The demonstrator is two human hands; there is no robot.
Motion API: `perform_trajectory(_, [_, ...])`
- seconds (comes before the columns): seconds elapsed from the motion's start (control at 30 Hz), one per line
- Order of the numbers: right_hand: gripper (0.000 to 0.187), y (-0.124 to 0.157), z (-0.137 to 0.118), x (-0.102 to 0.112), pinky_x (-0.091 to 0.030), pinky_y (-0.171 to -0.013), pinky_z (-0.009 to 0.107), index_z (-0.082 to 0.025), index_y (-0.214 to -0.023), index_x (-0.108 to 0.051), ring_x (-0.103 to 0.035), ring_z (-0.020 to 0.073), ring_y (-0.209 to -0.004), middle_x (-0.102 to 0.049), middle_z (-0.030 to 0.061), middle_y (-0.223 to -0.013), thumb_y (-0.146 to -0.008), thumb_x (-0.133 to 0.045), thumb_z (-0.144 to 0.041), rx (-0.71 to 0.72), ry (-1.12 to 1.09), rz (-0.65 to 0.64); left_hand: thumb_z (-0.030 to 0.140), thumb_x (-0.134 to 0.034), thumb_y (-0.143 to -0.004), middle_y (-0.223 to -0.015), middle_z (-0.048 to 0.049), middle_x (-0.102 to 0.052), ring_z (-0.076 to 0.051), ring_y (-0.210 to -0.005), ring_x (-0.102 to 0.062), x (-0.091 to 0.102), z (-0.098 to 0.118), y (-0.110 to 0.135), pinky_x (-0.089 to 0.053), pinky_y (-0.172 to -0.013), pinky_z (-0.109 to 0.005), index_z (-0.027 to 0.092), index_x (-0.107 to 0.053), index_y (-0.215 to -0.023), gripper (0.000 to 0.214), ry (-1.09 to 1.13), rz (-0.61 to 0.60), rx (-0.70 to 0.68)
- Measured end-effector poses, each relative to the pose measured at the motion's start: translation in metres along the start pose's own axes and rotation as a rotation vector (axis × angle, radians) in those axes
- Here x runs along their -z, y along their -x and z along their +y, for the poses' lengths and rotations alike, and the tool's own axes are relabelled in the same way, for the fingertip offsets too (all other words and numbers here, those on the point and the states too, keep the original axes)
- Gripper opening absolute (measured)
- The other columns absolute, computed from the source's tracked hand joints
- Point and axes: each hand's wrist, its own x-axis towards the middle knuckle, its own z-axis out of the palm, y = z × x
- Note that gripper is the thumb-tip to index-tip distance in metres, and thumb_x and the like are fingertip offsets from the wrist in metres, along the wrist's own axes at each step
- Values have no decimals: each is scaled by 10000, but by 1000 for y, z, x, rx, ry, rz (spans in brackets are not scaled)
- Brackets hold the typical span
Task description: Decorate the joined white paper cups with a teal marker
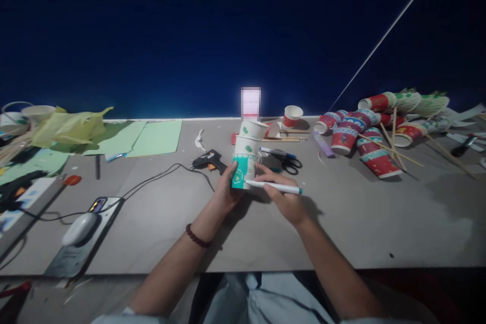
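My left hand is wrapped round the lower part of a stack of paper cups, white with green marks and a teal section at the bottom. The stack stands nearly upright above the table, leaning slightly. In my right hand is a white marker with a teal end, held almost level. The marker's left tip meets or nearly meets the teal cup; contact is hard to make out. Behind my hands lie a black hot glue gun and black-handled scissors, with a capped pen beside the scissors.
Several decorated cup stacks and wooden sticks lie at the right. A single red-and-white cup stands at the back. Green paper, a yellow bag, a power strip and a phone occupy the left.
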Motion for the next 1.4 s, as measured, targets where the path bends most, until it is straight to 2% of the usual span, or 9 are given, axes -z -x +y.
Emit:
perform_trajectory(0.2, [220, 0, 0, 0, -469, -1059, 470, -238, -877, -775, -449, 297, -1381, -714, 91, -1204, -860, -626, -399, -19, -70, -66, 351, -579, -862, -866, -96, -738, -206, -737, -691, 0, 1, 2, -530, -734, -305, 108, -683, -997, 298, -22, 3, 28])
perform_trajectory(0.37, [218, 0, -1, 0, -434, -1086, 463, -248, -969, -753, -528, 285, -1318, -716, 71, -1208, -890, -590, -369, -8, -12, -2, 301, -606, -842, -848, -77, -740, -191, -723, -687, 1, 0, 0, -523, -719, -288, 114, -678, -1007, 260, 11, -16, 3])
perform_trajectory(0.6, [217, 0, 2, 1, -440, -1080, 444, -250, -1013, -740, -607, 262, -1230, -696, 68, -1249, -901, -577, -341, 13, 53, 45, 296, -589, -854, -847, -77, -743, -196, -732, -687, -1, 0, -1, -522, -726, -289, 120, -690, -988, 243, 38, 26, 20])
perform_trajectory(0.77, [226, 0, 0, 0, -459, -1060, 466, -243, -935, -765, -530, 291, -1315, -710, 85, -1217, -873, -607, -393, -1, 2, -12, 324, -564, -873, -813, -84, -738, -189, -682, -684, -3, 1, 2, -534, -680, -284, 107, -687, -962, 265, -5, 17, 39])
perform_trajectory(0.97, [255, -1, -2, -1, -458, -1065, 474, -236, -866, -779, -479, 304, -1357, -703, 92, -1229, -842, -632, -443, -31, -35, -47, 349, -609, -841, -861, -89, -738, -204, -737, -693, 0, 1, 1, -540, -718, -302, 104, -674, -1012, 306, -21, 15, 22])
perform_trajectory(1.23, [209, 0, 0, 1, -453, -1068, 436, -252, -995, -748, -614, 266, -1221, -711, 61, -1221, -894, -580, -326, 23, 48, 57, 299, -587, -855, -850, -80, -741, -190, -726, -687, 0, 0, 0, -522, -705, -281, 108, -678, -1004, 260, 25, 5, 19])
perform_trajectory(1.4, [202, 0, 1, 1, -455, -1066, 453, -248, -968, -755, -593, 280, -1249, -724, 66, -1194, -888, -585, -320, 34, 37, 37, 292, -603, -845, -836, -76, -741, -184, -702, -689, -1, 1, 1, -529, -681, -271, 110, -679, -993, 246, 14, 0, 8])
